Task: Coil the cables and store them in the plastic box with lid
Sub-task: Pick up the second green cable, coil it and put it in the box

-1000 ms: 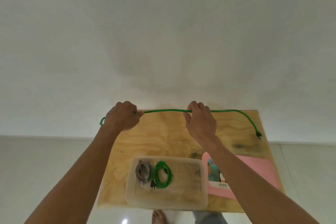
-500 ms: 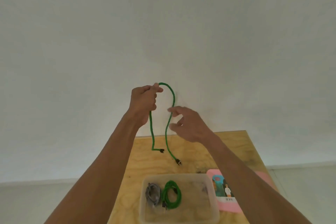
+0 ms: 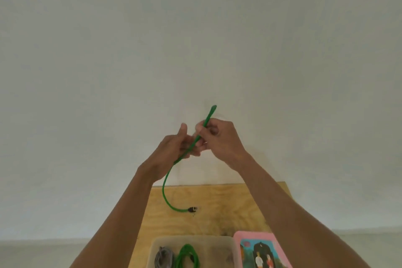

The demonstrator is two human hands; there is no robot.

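A green cable [image 3: 166, 185] is doubled over and held up in front of the wall. My right hand [image 3: 219, 140] pinches the folded strands near the top, where the bend sticks up. My left hand [image 3: 174, 148] is beside it with fingers around the strands lower down. The cable hangs from there and curves to a black plug just above the wooden table [image 3: 228, 202]. The clear plastic box [image 3: 217, 243] stands at the near edge. It holds a coiled green cable [image 3: 187, 257] and a coiled grey cable [image 3: 164, 259].
A pink lid [image 3: 261, 250] with a printed picture lies to the right of the box. A pale wall rises right behind the table. Floor shows on both sides of the table.
The hands have come together and lowered slightly. The right hand, open half a second ago, now pinches the cable's bend. The two hanging strands are now gathered side by side.
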